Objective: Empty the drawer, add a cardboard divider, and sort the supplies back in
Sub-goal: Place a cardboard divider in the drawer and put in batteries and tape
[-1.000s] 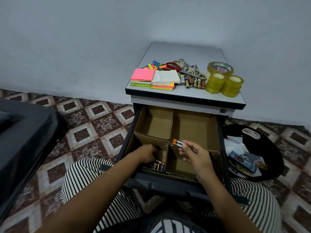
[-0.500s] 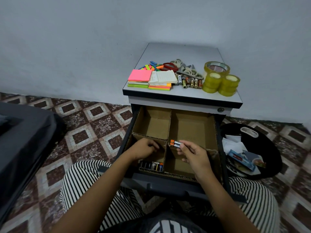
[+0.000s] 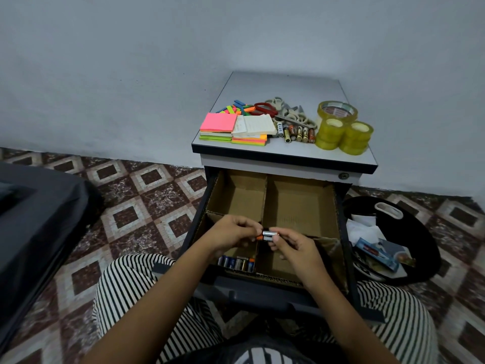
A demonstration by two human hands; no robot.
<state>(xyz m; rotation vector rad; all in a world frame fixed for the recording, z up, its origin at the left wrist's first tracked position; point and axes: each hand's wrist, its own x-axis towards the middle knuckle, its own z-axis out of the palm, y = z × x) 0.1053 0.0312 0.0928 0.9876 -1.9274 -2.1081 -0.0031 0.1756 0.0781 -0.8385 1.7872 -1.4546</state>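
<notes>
The left hand (image 3: 233, 232), previously down in the 7 o'clock compartment of the drawer (image 3: 262, 294), rose to meet the right hand (image 3: 296, 245). Both then pinched the batteries (image 3: 268, 235) above the cardboard divider (image 3: 264, 200) near the drawer's centre. A hand-over was probably under way, feeding the battery row (image 3: 236, 263) at 7 o'clock.

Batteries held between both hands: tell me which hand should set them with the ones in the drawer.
Left. The left hand pinches the held batteries and hovers over the near-left compartment, where the stored batteries lie; the right hand sits beyond the cardboard divider, over the right section.
</notes>
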